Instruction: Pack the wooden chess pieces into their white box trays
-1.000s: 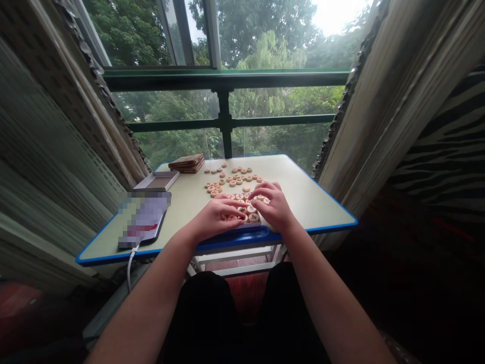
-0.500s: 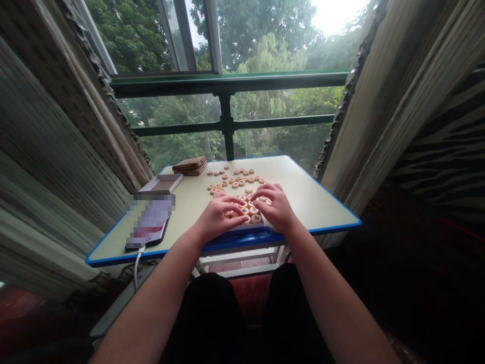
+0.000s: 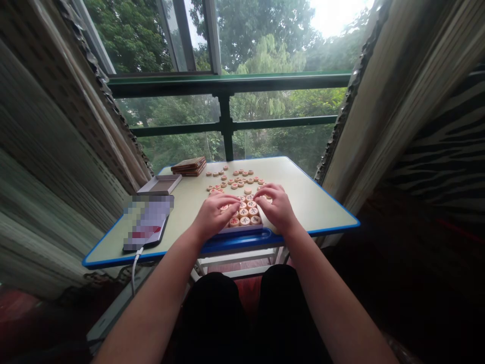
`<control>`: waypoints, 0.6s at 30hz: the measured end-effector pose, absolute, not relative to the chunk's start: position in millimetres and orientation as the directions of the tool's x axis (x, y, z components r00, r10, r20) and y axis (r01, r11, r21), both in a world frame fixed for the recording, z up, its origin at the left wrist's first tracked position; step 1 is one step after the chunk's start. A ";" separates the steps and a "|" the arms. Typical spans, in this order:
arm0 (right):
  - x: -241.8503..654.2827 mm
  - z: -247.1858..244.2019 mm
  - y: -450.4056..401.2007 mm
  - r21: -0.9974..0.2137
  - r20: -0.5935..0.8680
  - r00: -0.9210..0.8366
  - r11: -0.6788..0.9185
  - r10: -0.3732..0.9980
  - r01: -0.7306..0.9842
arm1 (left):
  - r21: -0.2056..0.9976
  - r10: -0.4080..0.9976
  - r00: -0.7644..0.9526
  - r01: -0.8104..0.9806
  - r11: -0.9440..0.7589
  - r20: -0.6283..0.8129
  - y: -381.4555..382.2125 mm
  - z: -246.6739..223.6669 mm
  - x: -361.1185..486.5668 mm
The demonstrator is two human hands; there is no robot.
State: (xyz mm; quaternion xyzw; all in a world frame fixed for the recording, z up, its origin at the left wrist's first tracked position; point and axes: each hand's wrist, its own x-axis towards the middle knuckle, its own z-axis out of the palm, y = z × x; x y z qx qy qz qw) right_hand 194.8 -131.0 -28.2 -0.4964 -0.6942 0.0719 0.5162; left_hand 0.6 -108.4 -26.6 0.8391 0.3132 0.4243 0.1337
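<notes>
A shallow white box (image 3: 242, 230) of round wooden Chinese chess pieces (image 3: 244, 221) rests at the table's near edge. Their faces carry red or black characters, set in rows. My left hand (image 3: 215, 215) hovers over the box's left side, fingers stretched forward and thumb apart, covering some pieces. At the right rim is my right hand (image 3: 277, 206), its fingers bent and spread from the thumb; I see no piece in it. More loose chess pieces (image 3: 240, 184) lie scattered beyond the box, a few partly hidden behind my right hand.
To the left lies a phone (image 3: 149, 222) with a white cable (image 3: 134, 270) plugged in. Behind it sit an open box lid (image 3: 159, 185) and a stack of brown flat cases (image 3: 188, 166). The blue-edged table (image 3: 314, 202) stands against a window with curtains on both sides.
My left hand has drawn back slightly to the left, uncovering more pieces in the box's front rows. My right hand has barely moved.
</notes>
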 end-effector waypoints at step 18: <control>192.2 -37.8 -117.7 -0.819 0.359 -0.081 0.356 0.930 0.451 | 0.952 0.978 0.056 0.222 -0.211 0.203 -73.7 -53.7 -0.7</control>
